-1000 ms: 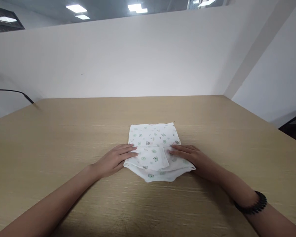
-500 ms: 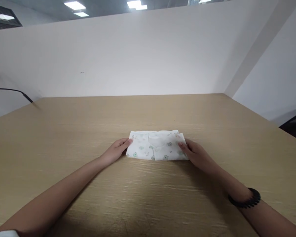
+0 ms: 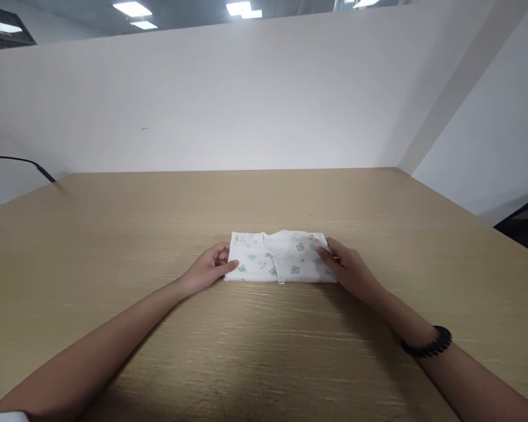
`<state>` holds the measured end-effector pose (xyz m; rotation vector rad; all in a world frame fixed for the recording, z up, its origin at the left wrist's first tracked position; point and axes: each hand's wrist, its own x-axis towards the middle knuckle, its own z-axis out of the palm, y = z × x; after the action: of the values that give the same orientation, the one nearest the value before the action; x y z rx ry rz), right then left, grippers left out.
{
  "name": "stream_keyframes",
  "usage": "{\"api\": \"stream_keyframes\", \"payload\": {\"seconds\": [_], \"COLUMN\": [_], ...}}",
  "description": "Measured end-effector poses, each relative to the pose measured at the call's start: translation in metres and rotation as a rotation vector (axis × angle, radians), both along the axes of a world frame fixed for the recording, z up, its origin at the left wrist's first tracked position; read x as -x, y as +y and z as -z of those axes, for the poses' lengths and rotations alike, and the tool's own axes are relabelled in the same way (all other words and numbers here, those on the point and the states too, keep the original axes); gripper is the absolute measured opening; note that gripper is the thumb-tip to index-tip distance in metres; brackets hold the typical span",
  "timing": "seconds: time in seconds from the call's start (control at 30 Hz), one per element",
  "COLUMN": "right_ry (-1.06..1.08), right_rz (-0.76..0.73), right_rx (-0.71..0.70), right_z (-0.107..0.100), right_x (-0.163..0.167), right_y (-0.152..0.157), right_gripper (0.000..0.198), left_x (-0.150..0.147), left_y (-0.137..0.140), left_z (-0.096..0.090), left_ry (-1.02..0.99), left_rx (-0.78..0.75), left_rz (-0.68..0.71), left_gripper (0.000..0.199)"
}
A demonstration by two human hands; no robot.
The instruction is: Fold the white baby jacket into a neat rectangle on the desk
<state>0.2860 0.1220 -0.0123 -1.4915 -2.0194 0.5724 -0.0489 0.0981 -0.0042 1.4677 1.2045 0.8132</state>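
Note:
A white baby shirt [image 3: 286, 261] with a small green animal print lies folded into a flat rectangle on the wooden table. Its round neckline faces up at the middle of the far edge, with a front opening running down from it. My left hand [image 3: 211, 266] grips the shirt's left edge, thumb on top and the other fingers curled at the side. At the opposite end, my right hand [image 3: 345, 264] pinches the right edge, its thumb over the cloth and its fingers partly hidden behind it.
The light wooden table [image 3: 246, 199] runs back to a white partition [image 3: 264, 99]. A black cable [image 3: 44, 171] comes down at the far left. Beyond the table's right edge is a dark object [image 3: 525, 225]. A black coiled band [image 3: 431, 346] circles my right wrist.
The shirt's top layer now lies flatter and its far edge is more even. The left thumb has shifted lower along the left edge. My right hand stays at the right edge.

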Motion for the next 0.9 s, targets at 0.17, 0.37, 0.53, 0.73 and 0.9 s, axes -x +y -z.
{"api": "stream_keyframes", "payload": {"seconds": [0.17,0.37,0.53,0.73,0.9], "right_ry": [-0.16,-0.272,-0.255,-0.383,-0.53], "right_rz": [0.121,0.187,0.212,0.101,0.094], "right_rx": [-0.037,0.002,-0.084,-0.289,-0.008], "right_z": [0.004,0.003,0.006,0.02,0.023], "right_x": [0.007,0.014,0.016,0.02,0.025], "right_y": [0.006,0.012,0.008,0.002,-0.001], "right_gripper": [0.025,0.025,0.034,0.048,0.059], "left_x": [-0.001,-0.002,0.0,0.001,0.002], "left_y": [0.003,0.004,0.008,0.019,0.022], "left_z": [0.0,0.003,0.009,0.018,0.018], "left_ry": [0.019,0.034,0.163,0.455,0.707], "left_rx": [0.016,0.002,-0.09,-0.417,-0.477], "left_rz": [-0.07,-0.164,-0.195,-0.178,-0.033], "left_gripper": [0.049,0.061,0.065,0.059,0.049]}}
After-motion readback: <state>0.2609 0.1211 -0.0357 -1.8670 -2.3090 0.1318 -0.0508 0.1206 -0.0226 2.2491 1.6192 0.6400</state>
